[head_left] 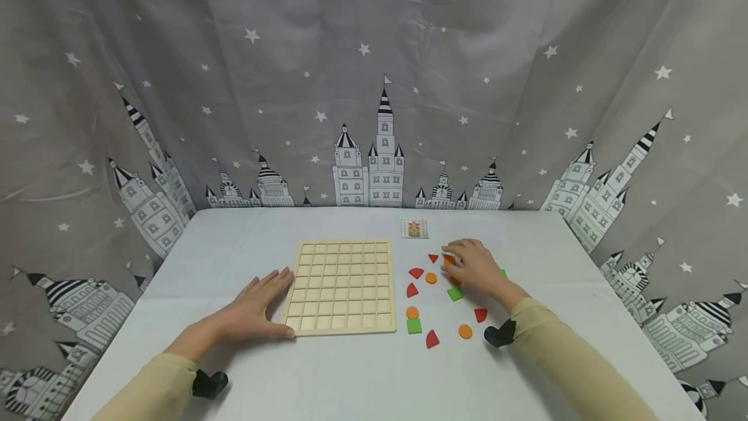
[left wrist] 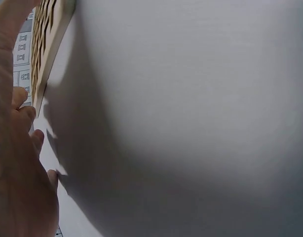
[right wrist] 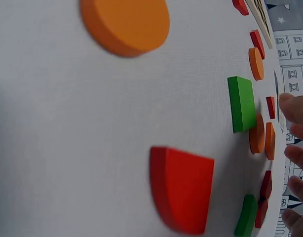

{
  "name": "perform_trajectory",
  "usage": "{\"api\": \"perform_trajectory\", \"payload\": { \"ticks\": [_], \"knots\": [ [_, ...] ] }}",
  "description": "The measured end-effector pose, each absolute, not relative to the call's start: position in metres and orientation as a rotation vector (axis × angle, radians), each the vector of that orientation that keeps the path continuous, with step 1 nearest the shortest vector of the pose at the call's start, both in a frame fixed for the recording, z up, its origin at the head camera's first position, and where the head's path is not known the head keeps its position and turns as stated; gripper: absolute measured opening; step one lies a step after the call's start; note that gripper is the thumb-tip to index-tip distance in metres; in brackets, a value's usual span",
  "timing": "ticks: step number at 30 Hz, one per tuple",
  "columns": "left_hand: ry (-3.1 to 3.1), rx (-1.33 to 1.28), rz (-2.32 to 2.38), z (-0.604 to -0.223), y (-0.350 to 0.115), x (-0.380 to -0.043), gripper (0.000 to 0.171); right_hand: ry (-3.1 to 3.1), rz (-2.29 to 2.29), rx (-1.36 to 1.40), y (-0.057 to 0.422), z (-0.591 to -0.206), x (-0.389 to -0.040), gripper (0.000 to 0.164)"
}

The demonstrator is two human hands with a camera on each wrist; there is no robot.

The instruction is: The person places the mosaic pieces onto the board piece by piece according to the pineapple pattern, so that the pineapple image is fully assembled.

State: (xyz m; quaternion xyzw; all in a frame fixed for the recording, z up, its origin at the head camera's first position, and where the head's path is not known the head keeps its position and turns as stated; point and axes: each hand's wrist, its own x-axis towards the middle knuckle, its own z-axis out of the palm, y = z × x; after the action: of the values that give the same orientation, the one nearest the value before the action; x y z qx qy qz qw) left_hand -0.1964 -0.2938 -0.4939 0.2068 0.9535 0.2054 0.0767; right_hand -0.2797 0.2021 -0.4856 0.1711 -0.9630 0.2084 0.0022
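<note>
A pale wooden grid board (head_left: 341, 288) lies flat on the white table. My left hand (head_left: 248, 310) rests at its left edge, fingers extended and thumb by the near corner. The left wrist view catches only part of that hand and the board's side. Over the scattered coloured pieces hovers my right hand (head_left: 476, 268), with relaxed fingers and nothing visibly held. Around it lie an orange square piece (head_left: 448, 259), a green square piece (head_left: 455, 293) and a red quarter-circle piece (head_left: 480, 315). In the right wrist view the fingertips appear apart from the green piece (right wrist: 243, 104); some pieces hide beneath the hand.
Between board and right hand are orange discs (head_left: 431, 278), red quarter-circles (head_left: 432, 339) and a green square (head_left: 414, 326). A small printed pattern card (head_left: 414, 229) lies near the far edge. A grey curtain (head_left: 374, 31) with castles hangs behind the table.
</note>
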Motion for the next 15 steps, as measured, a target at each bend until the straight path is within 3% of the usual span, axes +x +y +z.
{"api": "perform_trajectory", "payload": {
  "ticks": [6, 15],
  "knots": [
    [2.837, 0.636, 0.612, -0.497, -0.292, -0.196, 0.126, -3.013, 0.704, 0.507, 0.195, -0.489, -0.289, 0.035],
    [2.825, 0.698, 0.632, -0.496, -0.297, -0.198, 0.119, -3.03, 0.815, 0.551, 0.188, -0.492, -0.302, 0.029]
  ]
}}
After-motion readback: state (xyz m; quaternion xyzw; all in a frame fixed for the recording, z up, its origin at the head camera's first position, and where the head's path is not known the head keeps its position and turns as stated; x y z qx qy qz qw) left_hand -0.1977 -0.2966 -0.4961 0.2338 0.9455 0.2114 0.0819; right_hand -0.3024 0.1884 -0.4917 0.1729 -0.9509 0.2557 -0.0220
